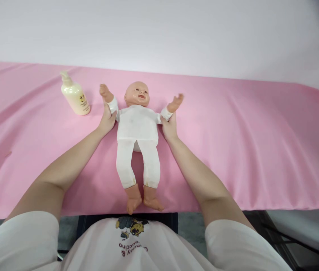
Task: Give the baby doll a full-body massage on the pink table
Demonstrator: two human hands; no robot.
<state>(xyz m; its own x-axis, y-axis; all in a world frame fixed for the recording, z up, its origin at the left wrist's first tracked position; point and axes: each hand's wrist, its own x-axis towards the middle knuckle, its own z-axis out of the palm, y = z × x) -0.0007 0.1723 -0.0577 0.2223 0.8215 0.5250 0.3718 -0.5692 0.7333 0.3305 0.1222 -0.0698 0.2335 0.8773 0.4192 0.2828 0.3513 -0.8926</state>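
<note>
A baby doll [137,124] with a white cloth body lies on its back, head away from me and bare feet towards me. My left hand [108,119] is closed around the doll's arm on the left, just below its plastic forearm. On the other side my right hand [170,127] grips the doll's other arm in the same way. Both doll arms are spread outwards, their plastic hands raised. My fingers are partly hidden behind the white sleeves.
A pump bottle [76,98] of pale yellow liquid stands left of the doll. Pink cloth [233,150] with soft folds covers the table, its front edge just beyond the doll's feet. Behind the table rises a white wall [159,34].
</note>
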